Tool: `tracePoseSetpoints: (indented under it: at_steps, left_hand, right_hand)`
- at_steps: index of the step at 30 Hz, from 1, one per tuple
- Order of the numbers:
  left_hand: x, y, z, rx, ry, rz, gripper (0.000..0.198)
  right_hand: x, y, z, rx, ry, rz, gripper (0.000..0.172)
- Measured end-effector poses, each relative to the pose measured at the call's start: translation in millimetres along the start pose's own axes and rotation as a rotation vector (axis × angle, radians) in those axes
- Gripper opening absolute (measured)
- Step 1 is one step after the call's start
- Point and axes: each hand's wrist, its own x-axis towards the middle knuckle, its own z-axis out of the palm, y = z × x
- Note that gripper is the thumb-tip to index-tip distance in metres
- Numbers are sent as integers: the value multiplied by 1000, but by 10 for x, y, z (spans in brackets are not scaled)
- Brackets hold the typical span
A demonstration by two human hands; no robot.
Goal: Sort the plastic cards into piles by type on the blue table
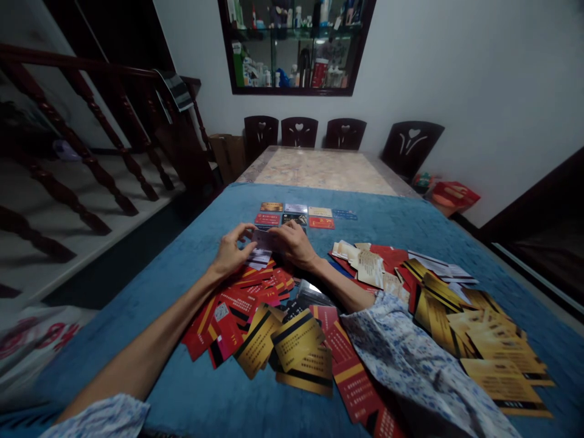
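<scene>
My left hand (pixel 232 249) pinches the left side of a pale silvery plastic card (pixel 263 239) between thumb and fingers. On the card's other side, my right hand (pixel 295 244) has its fingers closed at the edge, partly covering it. Just below lies another pale card (pixel 259 260) with a dark stripe. Red cards (pixel 249 281) are heaped under my wrists, and gold cards (pixel 298 340) with black stripes overlap nearer to me. Past my hands, cards lie in rows, among them a red card (pixel 322 223), a black card (pixel 294 219) and a blue card (pixel 345 215).
A blue cloth (pixel 182 255) covers the near part of the table. At right are a pile of cream cards (pixel 369 267) and a spread of gold cards (pixel 493 334). Dark chairs (pixel 298 131) stand behind the marble-patterned tabletop (pixel 319 165). A wooden railing (pixel 86 146) runs along the left.
</scene>
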Motion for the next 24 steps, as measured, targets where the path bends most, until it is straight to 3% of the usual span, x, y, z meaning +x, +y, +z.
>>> tracePoseSetpoints:
  at_steps: [7,16,24]
  left_hand:
    - [-49,34,-14,207,-81,146,40]
    - [-67,11,8,330,-181,154,48]
    - [-69,-24,27,382,-217,168,52]
  right_hand:
    - [-7,-40,-15,-55,-25,24,29]
    - [11,-17,40,-111,41,12,28]
    - [23,-14,36,-135,22,47,29]
